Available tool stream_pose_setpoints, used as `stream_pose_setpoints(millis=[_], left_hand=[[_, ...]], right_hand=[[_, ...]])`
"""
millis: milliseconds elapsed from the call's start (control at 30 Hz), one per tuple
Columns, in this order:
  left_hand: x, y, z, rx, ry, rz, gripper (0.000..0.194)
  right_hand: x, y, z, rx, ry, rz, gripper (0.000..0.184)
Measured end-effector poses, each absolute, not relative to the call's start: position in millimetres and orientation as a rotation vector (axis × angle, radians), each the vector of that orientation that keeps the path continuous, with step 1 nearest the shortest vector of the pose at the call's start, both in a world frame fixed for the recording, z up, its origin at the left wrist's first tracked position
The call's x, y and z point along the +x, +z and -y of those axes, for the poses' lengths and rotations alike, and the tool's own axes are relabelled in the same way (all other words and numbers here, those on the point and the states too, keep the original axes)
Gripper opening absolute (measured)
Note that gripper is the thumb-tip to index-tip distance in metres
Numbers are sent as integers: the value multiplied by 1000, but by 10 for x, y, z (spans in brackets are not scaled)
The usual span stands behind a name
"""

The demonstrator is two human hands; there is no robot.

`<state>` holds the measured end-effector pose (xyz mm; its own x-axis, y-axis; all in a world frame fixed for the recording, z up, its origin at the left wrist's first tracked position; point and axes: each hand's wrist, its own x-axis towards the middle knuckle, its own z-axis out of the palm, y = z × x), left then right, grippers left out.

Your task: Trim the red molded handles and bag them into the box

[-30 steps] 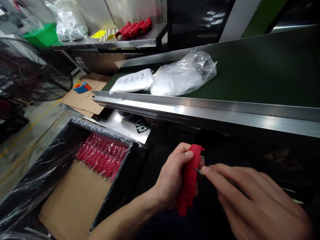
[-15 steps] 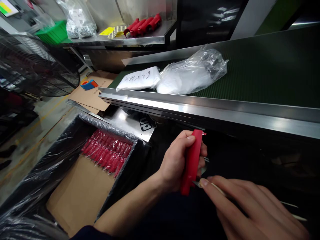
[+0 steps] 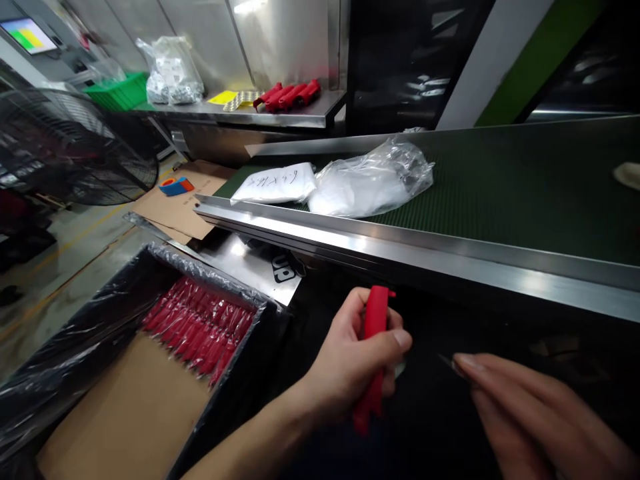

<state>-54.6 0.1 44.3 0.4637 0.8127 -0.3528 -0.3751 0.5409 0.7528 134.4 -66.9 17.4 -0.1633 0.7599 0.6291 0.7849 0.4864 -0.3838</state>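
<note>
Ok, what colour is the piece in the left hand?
Red: the plastic piece gripped in the left hand is solid red, seen in the head view.

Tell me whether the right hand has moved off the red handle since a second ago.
Yes. The right hand has drawn back rightward from the red handle, leaving a gap; the left hand grips the handle.

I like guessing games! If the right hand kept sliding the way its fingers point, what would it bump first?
Probably the left hand gripping the red plastic piece. The right hand points left toward them across a small gap, though depth is hard to judge.
</note>
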Motion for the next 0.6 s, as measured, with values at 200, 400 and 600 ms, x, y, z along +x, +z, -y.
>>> stream_pose_setpoints(millis=[200,400,600], left_hand=[[-584,518,198,693,769,-732,32],[-594,574,248,714,752,-752,33],[-569,606,271,719,749,-723,34]], right_hand=[[1384,384,500,-1208,-163,2066,57],[1341,476,504,-1176,-197,2194,50],[1376,478,505,-1149,-226,2193,52]])
